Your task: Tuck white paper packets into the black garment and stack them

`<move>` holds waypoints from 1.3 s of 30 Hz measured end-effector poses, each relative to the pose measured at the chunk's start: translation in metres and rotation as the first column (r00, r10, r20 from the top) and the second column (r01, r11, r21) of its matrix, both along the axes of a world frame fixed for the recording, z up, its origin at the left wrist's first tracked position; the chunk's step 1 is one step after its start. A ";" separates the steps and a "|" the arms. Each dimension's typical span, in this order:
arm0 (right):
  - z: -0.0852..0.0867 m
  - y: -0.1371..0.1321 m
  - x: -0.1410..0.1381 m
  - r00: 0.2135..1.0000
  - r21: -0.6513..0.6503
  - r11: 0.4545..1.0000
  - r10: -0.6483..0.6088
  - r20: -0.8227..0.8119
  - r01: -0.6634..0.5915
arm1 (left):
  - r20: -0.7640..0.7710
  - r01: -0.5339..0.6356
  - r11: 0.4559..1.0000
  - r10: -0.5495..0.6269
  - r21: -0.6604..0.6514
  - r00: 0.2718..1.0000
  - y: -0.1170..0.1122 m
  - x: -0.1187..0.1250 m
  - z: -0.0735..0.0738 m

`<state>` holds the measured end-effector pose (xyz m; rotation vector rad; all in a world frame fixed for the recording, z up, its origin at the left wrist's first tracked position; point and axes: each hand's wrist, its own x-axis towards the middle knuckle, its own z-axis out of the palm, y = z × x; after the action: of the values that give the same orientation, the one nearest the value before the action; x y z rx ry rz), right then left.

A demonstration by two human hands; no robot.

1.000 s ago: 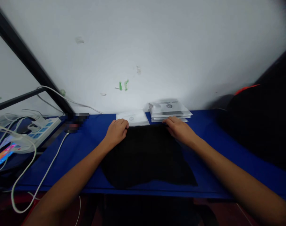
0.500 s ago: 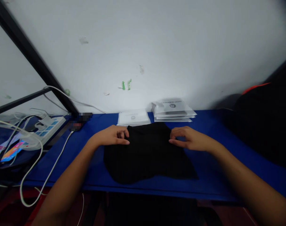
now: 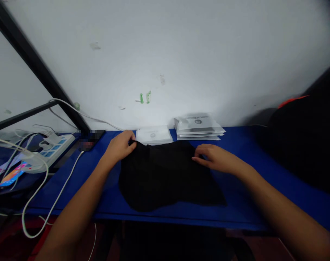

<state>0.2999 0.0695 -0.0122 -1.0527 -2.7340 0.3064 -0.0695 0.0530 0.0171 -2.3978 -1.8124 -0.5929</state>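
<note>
A black cloth (image 3: 167, 177) lies spread on the blue table, its near edge wavy. With thumb and fingers closed, my left hand (image 3: 120, 146) pinches the cloth's far left corner and draws it out to the left. At the cloth's right edge, my right hand (image 3: 215, 156) has its fingers curled toward the thumb, closed on the fabric there. The cloth is too dark to show its seams or exact kind.
Behind the cloth lie a flat white packet (image 3: 154, 135) and a stack of printed white packets (image 3: 199, 127) against the wall. A power strip (image 3: 52, 152), cables and a lit phone (image 3: 12, 176) are at left. A dark-clothed person (image 3: 306, 141) is at right.
My left hand has moved left and away from me, taking the cloth's far left corner with it. My right hand has barely shifted.
</note>
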 end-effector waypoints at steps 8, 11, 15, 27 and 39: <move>-0.001 0.003 0.003 0.999 0.009 0.999 -0.043 0.026 0.042 | 0.410 0.361 0.921 -0.277 -0.144 0.869 -0.012 0.004 0.012; -0.001 0.001 0.001 1.000 0.010 1.000 -0.024 0.020 0.024 | 0.432 0.487 0.758 -0.299 -0.434 0.851 -0.016 0.003 0.018; -0.001 -0.001 0.000 1.000 0.005 1.000 -0.002 0.003 0.002 | 0.408 0.411 0.717 -0.191 -0.564 0.893 -0.012 0.000 0.013; -0.002 0.001 0.000 1.000 -0.020 1.000 0.007 0.009 -0.006 | -0.005 0.137 0.882 -0.156 -0.451 0.988 0.004 -0.013 -0.012; -0.001 0.000 0.000 1.000 -0.018 1.000 -0.005 0.009 0.005 | -0.012 0.134 0.907 -0.151 -0.400 0.988 0.004 0.001 -0.018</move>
<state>0.2995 0.0697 -0.0132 -1.0679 -2.7415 0.3270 -0.0682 0.0572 -0.0007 -2.7936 -1.9065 -0.1872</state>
